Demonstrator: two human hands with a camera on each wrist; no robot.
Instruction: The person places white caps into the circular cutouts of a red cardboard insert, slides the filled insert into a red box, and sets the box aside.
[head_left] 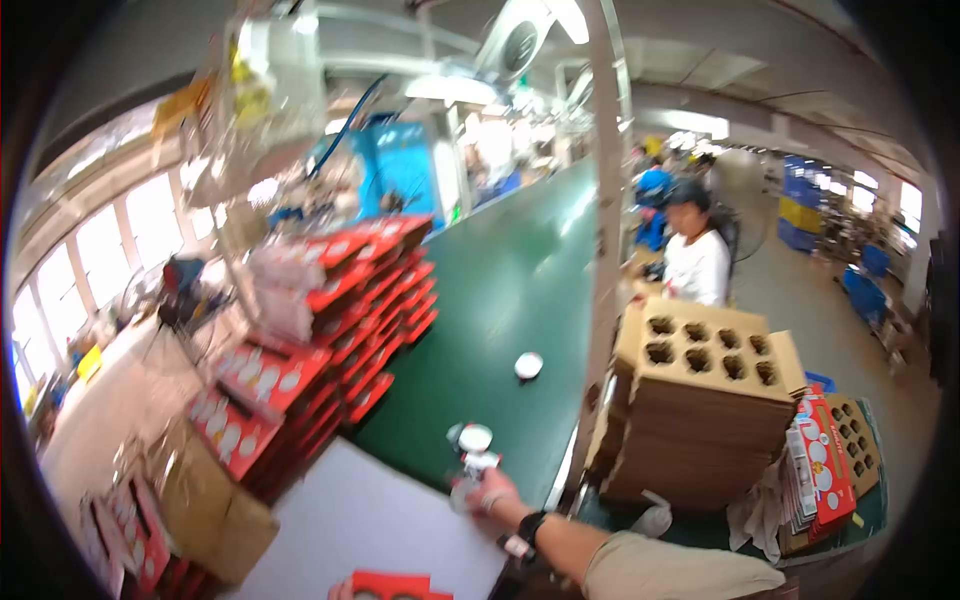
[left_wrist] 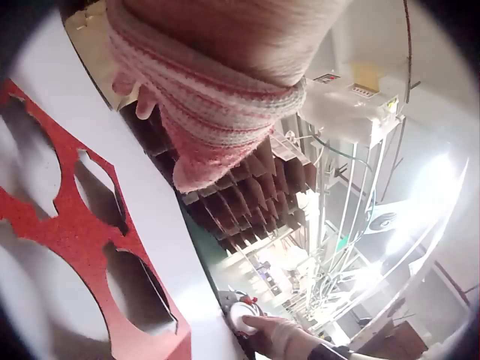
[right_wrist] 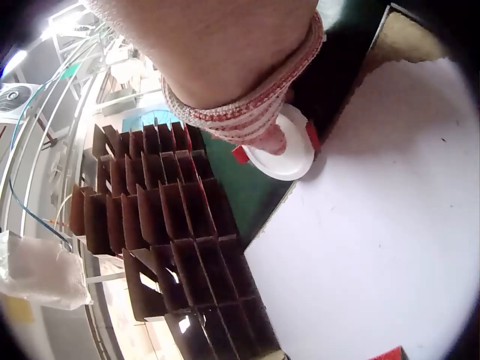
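Observation:
On the green conveyor belt, my right hand grips a white round-lidded container with red side clips. In the right wrist view, the gloved fingers lie against its lid. Close beside it in the head view is another white round lid, and a separate white round piece sits farther up the belt. My left hand, in a striped knit glove with bare fingertips, is over the white board with its fingers loose. Near it is a red card with cut-out holes; in the head view only a sliver of this hand shows.
Stacked red printed boxes line the belt's left side, beside the white board. A brown cardboard divider stack stands right of a metal post. A seated person is beyond it.

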